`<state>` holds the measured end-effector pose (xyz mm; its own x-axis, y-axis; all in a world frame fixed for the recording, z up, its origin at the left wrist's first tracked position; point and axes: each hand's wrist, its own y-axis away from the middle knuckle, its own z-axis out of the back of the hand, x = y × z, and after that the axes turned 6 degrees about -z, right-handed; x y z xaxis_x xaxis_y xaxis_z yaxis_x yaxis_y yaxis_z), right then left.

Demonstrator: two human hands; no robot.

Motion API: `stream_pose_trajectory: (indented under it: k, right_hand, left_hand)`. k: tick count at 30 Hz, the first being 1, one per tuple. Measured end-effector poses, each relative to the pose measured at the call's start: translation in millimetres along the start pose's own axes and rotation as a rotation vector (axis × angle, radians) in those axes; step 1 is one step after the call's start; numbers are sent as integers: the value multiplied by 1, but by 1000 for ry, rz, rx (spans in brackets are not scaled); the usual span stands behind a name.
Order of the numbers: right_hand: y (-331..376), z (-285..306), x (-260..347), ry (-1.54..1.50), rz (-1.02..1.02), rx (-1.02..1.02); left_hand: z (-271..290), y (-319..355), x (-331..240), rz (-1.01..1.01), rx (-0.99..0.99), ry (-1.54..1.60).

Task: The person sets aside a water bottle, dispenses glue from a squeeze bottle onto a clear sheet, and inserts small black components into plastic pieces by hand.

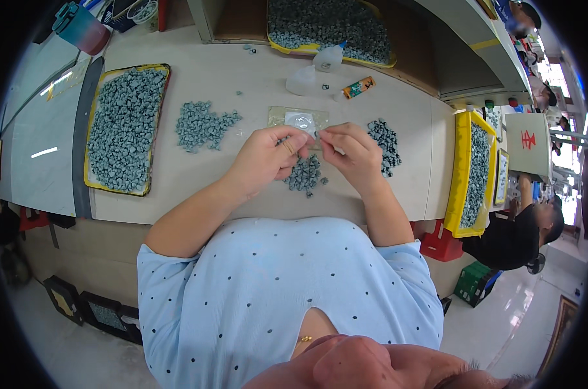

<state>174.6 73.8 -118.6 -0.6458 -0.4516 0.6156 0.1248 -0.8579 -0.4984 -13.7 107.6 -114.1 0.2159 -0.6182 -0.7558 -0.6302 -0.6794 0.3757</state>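
Note:
My left hand point(272, 155) is closed, thumb and fingers pinched together, with a bit of small grey-green piece showing among the fingers. Close to it, my right hand point(353, 154) is also pinched shut, and a tiny bluish thing point(316, 134) shows between the two sets of fingertips. Its kind is too small to make out. Just beyond the hands lies a flat board point(276, 117) with a clear shiny sheet point(300, 120) on it. Below the fingers is a small pile of grey-green pieces point(305, 176). A darker pile point(386, 146) lies right of my right hand.
Another loose pile point(203, 126) lies left. Yellow-edged trays of pieces stand at left point(152, 129), far back point(384, 64) and right point(459, 175). Two white squeeze bottles point(301, 82) and an orange-green tube point(358, 87) stand behind the board. A person point(511, 240) sits at right.

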Motion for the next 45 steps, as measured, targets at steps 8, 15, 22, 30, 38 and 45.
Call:
stream_pose_trajectory:
  k: [8, 15, 22, 30, 38, 45]
  right_hand:
    - [3, -9, -15, 172, 114, 107]
    - [1, -16, -14, 272, 205, 162]
    - [1, -20, -13, 296, 222, 165]
    - [6, -22, 2, -97, -300, 11]
    - [13, -25, 3, -962, -937, 56]
    - [18, -31, 0, -1070, -988, 69]
  left_hand:
    - [12, -1, -5, -77, -96, 140]
    - [19, -1, -2, -111, -113, 178]
    - [20, 2, 0, -99, -150, 177]
    - [17, 1, 2, -34, -184, 219]
    - [7, 0, 14, 27, -156, 122]
    - [8, 0, 16, 9, -145, 23]
